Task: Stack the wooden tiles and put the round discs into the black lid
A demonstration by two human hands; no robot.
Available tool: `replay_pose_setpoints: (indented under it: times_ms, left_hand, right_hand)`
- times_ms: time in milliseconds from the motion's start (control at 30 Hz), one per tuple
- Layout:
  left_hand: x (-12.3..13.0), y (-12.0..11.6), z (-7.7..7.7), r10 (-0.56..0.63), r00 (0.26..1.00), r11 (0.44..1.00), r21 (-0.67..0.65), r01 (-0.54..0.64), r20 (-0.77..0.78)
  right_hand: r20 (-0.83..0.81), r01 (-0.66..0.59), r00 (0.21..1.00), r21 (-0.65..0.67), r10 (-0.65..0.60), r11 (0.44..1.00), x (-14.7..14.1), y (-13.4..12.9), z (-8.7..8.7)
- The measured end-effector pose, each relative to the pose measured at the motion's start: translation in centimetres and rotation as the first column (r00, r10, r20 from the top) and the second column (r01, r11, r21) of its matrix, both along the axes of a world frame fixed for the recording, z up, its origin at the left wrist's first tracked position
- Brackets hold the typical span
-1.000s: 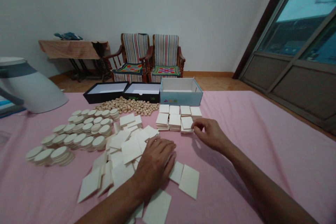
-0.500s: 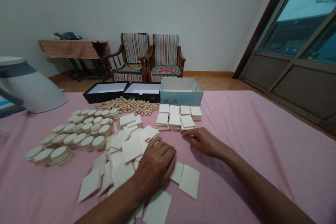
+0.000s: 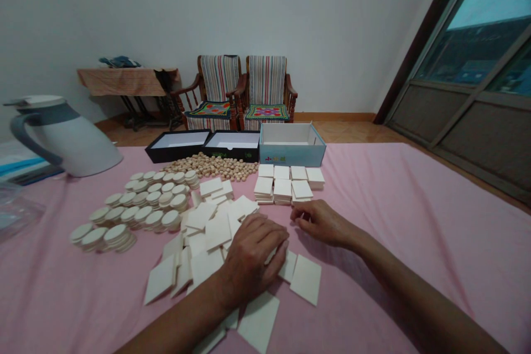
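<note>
My left hand (image 3: 255, 251) is over the right side of a loose pile of white square tiles (image 3: 218, 230). Its fingers curl down, and a pale sliver of a tile shows between them and the thumb. Just in front of the neat stacks of square tiles (image 3: 282, 190) is my right hand (image 3: 321, 222), its fingers bent and a little apart, with nothing visible in them. Two flat tiles, one of them a larger-looking square tile (image 3: 306, 280), lie between my hands on the near side. Another tile (image 3: 259, 321) lies below my left wrist.
Stacked round white discs (image 3: 153, 215) stand in rows at the left. Behind them are small wooden cubes (image 3: 215, 167), two black box parts (image 3: 178, 154) and a light blue box (image 3: 292, 155). A grey-white jug (image 3: 78, 141) stands far left on the pink cloth (image 3: 398, 221).
The view has turned slightly left. My right hand has drawn back a little from the front stack, and my left hand has tilted, showing a pale edge under its fingers.
</note>
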State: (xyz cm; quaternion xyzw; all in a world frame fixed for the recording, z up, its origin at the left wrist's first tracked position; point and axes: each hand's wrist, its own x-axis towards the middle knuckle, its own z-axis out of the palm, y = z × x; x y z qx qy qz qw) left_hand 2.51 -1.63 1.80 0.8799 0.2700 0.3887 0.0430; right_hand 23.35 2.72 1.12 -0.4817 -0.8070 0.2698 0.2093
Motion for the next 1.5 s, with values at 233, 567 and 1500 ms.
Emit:
replay_pose_setpoints:
  times_ms: [233, 567, 1500]
  left_hand:
    - [-2.8, 1.5, 1.6, 0.141, 0.983, 0.990, -0.012, -0.141, 0.117]
    - [-5.9, 4.1, 0.4, 0.392, 0.897, 0.920, -0.070, -0.386, 0.205]
    - [-6.2, 4.5, -1.0, 0.416, 0.909, 0.898, -0.159, -0.410, 0.001]
  right_hand:
    - [0.010, -0.096, 0.995, 0.262, 0.097, 0.960, -4.3, 0.5, 0.5]
    - [0.384, -0.350, 0.896, 0.295, 0.225, 0.889, -9.7, 2.6, 2.5]
    - [0.054, 0.171, 0.979, 0.298, -0.195, 0.939, 7.6, 2.5, -1.7]
